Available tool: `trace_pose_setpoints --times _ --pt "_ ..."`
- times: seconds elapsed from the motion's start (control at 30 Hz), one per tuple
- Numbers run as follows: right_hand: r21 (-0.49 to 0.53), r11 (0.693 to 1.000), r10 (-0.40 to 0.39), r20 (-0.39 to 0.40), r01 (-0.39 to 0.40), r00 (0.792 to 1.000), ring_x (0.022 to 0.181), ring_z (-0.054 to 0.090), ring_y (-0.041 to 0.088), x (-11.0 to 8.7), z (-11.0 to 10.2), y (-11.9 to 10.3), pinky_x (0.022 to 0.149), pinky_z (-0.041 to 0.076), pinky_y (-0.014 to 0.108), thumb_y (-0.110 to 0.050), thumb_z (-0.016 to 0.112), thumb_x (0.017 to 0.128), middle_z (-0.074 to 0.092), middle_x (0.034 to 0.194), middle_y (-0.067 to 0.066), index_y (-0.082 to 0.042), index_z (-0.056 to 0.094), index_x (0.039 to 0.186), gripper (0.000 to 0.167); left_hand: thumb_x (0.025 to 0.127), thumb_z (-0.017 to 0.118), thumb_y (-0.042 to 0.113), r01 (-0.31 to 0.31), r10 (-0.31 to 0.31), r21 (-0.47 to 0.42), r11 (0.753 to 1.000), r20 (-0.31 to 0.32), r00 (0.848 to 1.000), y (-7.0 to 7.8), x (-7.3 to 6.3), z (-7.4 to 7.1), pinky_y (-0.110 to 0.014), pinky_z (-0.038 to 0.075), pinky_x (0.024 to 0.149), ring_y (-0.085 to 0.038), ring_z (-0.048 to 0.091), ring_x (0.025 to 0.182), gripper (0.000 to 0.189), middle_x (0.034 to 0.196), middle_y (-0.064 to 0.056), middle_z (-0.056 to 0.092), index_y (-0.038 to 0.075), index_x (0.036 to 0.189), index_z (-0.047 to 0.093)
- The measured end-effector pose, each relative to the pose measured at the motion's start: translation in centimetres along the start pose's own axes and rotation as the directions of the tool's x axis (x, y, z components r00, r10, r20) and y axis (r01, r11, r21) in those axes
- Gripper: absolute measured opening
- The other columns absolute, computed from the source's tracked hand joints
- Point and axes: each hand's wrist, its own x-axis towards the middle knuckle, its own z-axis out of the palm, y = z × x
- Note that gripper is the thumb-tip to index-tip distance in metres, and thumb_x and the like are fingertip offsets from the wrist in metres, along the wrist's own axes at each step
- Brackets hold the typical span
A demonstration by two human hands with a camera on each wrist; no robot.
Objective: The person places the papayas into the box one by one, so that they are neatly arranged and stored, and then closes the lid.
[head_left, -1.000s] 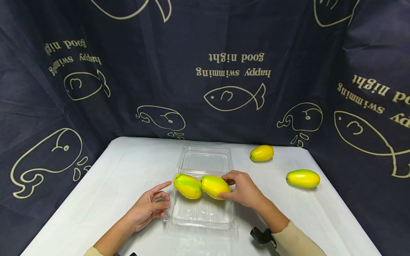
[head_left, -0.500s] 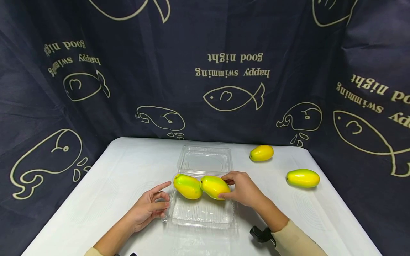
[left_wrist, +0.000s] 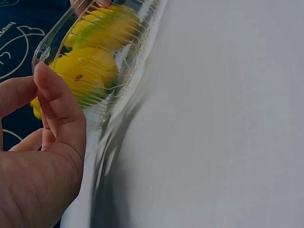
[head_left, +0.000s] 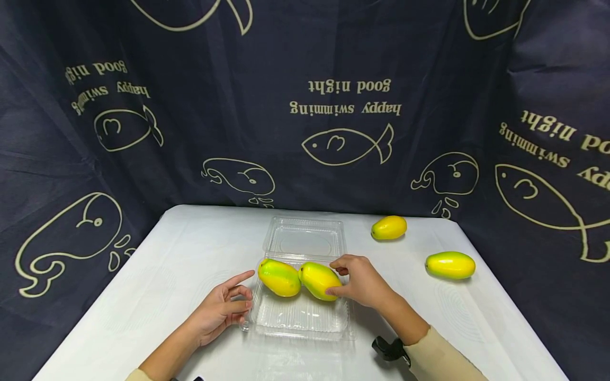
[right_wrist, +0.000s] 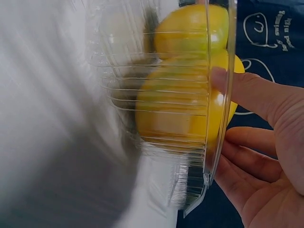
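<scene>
In the head view, two yellow-green papayas lie end to end in the base of a clear plastic clamshell box (head_left: pixel 302 320). My right hand (head_left: pixel 364 280) holds the right papaya (head_left: pixel 318 279) by its right end, with the thumb on its near side and the fingers behind. In the right wrist view that thumb (right_wrist: pixel 247 92) reaches over the rim onto the fruit. The left papaya (head_left: pixel 280 278) touches the right one. My left hand (head_left: pixel 221 309) rests at the box's left edge, index finger extended; in the left wrist view its thumb tip (left_wrist: pixel 42 71) is right at the rim.
The box's lid (head_left: pixel 305 238) lies folded back behind the base. Two more papayas sit on the white table to the right, one at the back (head_left: pixel 389 228) and one nearer the right edge (head_left: pixel 450 265). A dark printed cloth (head_left: pixel 348 185) hangs around the table.
The right papaya has turned slightly under my right hand, its right end coming a little toward me. The left hand and the left papaya have stayed in place.
</scene>
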Motion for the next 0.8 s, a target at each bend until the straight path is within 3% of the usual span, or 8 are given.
trace_pose_setpoints --times 0.5,0.8 --pt "-0.004 1.000 -0.023 0.002 0.023 1.000 0.095 0.071 0.023 0.00 0.05 0.23 0.085 0.063 0.039 -0.026 0.094 0.072 0.075 0.109 0.006 -0.003 0.076 0.113 0.050 0.096 0.063 -0.004 0.008 -0.008 -0.003 1.000 -0.009 1.000 0.08 -0.01 0.02 -0.017 0.056 0.062 -0.008 0.058 0.069 0.084 0.102 0.004 0.057 0.008 0.164 0.015" --pt "0.060 0.997 -0.051 -0.020 0.053 0.998 0.098 0.072 0.025 -0.41 0.04 0.52 0.087 0.063 0.036 -0.023 0.093 0.074 0.075 0.111 0.007 -0.002 0.075 0.114 0.049 0.097 0.062 -0.004 0.011 -0.011 -0.007 1.000 -0.010 1.000 0.18 -0.11 0.09 -0.018 0.056 0.062 -0.008 0.057 0.070 0.083 0.101 0.005 0.057 0.008 0.164 0.015"
